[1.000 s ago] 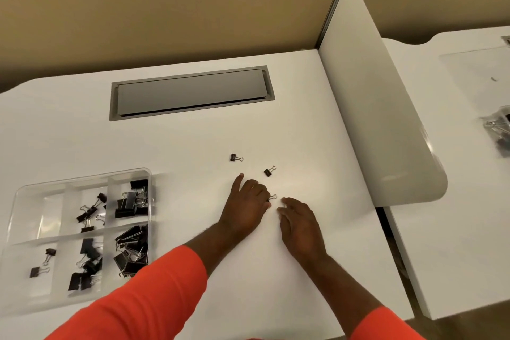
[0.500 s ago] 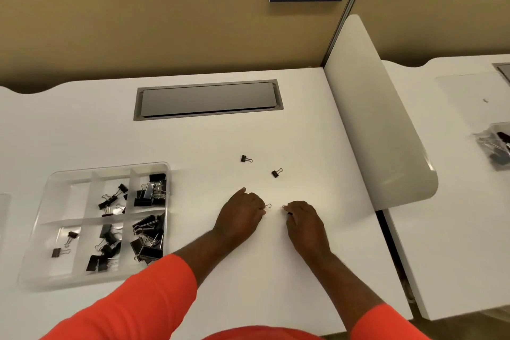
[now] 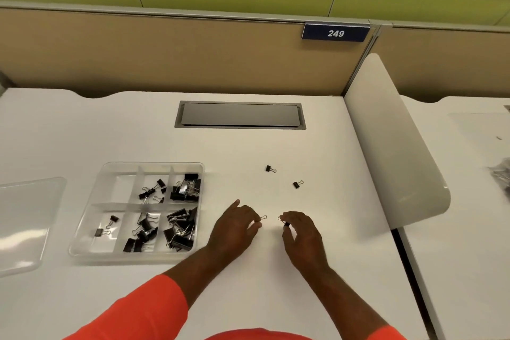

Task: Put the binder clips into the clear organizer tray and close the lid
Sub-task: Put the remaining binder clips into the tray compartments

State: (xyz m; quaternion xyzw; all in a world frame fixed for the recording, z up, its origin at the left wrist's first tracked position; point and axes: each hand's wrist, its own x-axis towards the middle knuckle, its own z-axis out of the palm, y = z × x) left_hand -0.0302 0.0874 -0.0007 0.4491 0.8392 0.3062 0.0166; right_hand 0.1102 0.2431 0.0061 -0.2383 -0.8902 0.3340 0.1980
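A clear organizer tray (image 3: 85,232) stands on the white desk at the left, its compartments holding several black binder clips (image 3: 180,230). Its clear lid (image 3: 22,221) lies flat further left. My left hand (image 3: 237,229) pinches a small binder clip (image 3: 262,217), whose wire loop sticks out past the fingertips. My right hand (image 3: 302,232) pinches another small black binder clip (image 3: 284,223) just above the desk. Two more small clips lie loose beyond the hands, one (image 3: 270,168) further back and one (image 3: 297,184) to its right.
A grey cable hatch (image 3: 240,115) is set into the desk at the back. A white curved divider panel (image 3: 392,146) rises along the right edge, with a neighbouring desk beyond it. A tan partition with a sign reading 249 (image 3: 335,33) closes off the back.
Both hands have closed their fingers on small clips and lifted slightly off the desk. The camera has tilted up and the lid has come into view at the left.
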